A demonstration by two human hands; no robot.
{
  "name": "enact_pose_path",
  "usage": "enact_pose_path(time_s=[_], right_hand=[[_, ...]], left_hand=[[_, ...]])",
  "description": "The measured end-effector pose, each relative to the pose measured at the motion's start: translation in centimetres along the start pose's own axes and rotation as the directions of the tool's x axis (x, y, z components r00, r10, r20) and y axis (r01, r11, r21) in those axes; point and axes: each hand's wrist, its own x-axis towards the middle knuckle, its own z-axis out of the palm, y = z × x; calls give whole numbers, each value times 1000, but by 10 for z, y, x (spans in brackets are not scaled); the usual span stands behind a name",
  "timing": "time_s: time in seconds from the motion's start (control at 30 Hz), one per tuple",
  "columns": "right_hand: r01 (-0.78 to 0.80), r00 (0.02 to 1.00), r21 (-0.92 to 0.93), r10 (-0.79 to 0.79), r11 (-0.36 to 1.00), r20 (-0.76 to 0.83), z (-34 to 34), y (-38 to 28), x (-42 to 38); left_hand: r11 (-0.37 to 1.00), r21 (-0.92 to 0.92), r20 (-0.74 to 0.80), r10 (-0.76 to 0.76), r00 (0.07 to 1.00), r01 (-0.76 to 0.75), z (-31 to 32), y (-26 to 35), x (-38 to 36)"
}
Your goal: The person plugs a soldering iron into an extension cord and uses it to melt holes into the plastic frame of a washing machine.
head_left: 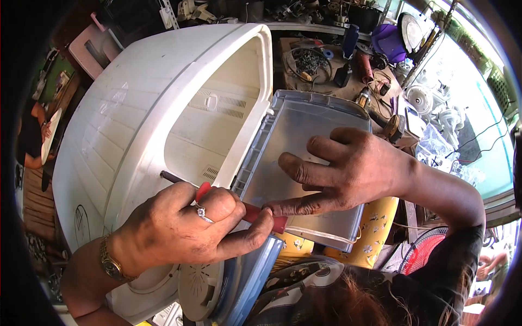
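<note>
My left hand (185, 225), with a ring and a wristwatch, is closed round the red handle of a soldering iron (278, 223). Its dark barrel points left toward the rim of a large white plastic housing (147, 92), and a pale cord (321, 234) trails from the handle's other end. My right hand (348, 168) has its fingers spread over a translucent grey plastic panel (304, 117). One of its fingertips meets the red handle beside my left thumb. Through the housing's opening, slotted vents show on the inner wall.
A cordless drill (380, 117) lies on the cluttered bench beyond the panel, near a heap of small metal parts (310, 61). A round beige vented part (200, 288) and a blue-edged panel (261, 277) sit below my left hand. Another person's hand (46, 130) shows far left.
</note>
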Motion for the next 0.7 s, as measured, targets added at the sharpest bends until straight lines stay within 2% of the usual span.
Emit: enact_pose_path(time_s=[0.5, 0.7], right_hand=[[-32, 999, 26, 33, 999, -31, 4, -2, 1], [-22, 1000, -16, 21, 1000, -23, 3, -2, 0]], left_hand=[[1000, -10, -11, -7, 1000, 7, 0, -1, 1], [1000, -21, -12, -12, 1000, 12, 0, -2, 1]])
